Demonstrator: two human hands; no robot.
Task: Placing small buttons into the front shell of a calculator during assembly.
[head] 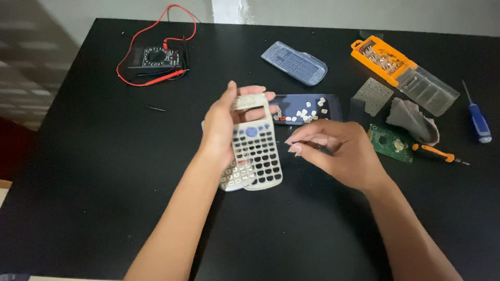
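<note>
**Calculator stripped to its front shell; keys out, board aside**

Head view. The left hand (224,122) is closed around a grey calculator front shell (258,148), thumb on one long edge, fingers wrapped over the top end. The shell is lifted clear of the black table (94,171), near its middle. Its long axis runs roughly away from the person, top end far, leaning slightly left; the face with the key openings looks upward. Most openings appear empty. A silvery key membrane (234,177) shows beneath its lower left corner.

The right hand (338,148) hovers just beside the shell, fingertips pinched together; whether they hold anything cannot be determined.

Progress, by judgement: disassembly is well advanced. Loose white keys (304,112) lie in a dark tray-like cover (333,106), a green circuit board (390,141) rests apart, and an orange-handled screwdriver (435,152) lies beside it. The membrane is not yet clear of the shell.

Also present: multimeter (154,57), orange bit case (385,61), blue screwdriver (478,122).
</note>
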